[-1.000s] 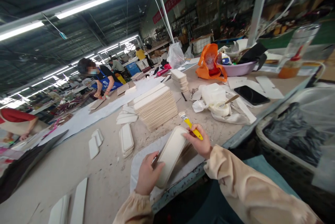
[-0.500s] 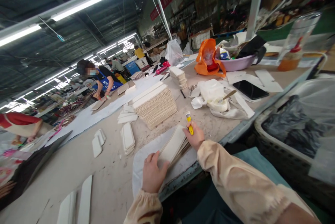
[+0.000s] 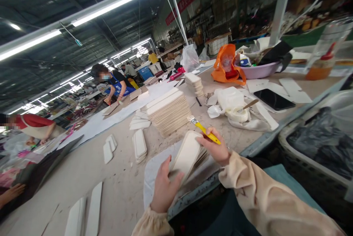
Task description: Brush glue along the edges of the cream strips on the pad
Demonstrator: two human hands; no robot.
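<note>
My right hand [image 3: 216, 147] is closed around the yellow handle of a paintbrush [image 3: 207, 133], bristles pointing up and left. Its fingertips also touch the far end of a fanned stack of long cream-white strips with rounded ends [image 3: 186, 153]. At the near left end of that stack is my left hand [image 3: 165, 186], open, thumb and fingers spread around the end; firm contact cannot be made out. Under the strips lies a white sheet [image 3: 151, 171]. Just beyond stands a tall stack of similar strips [image 3: 172, 114].
Smaller strip piles [image 3: 139, 144] lie to the left. At right are white tape rolls and plastic [image 3: 234, 105], a phone [image 3: 274, 99], an orange bag [image 3: 226, 66], a lilac basin [image 3: 257, 71] and a glue bottle [image 3: 321, 66]. A crate [image 3: 286, 144] borders the table. Co-workers [image 3: 118, 85] stand across.
The brush has swung in my right hand so its yellow handle shows lengthwise. My left fingers have spread wider at the strips. The whole view has shifted slightly.
</note>
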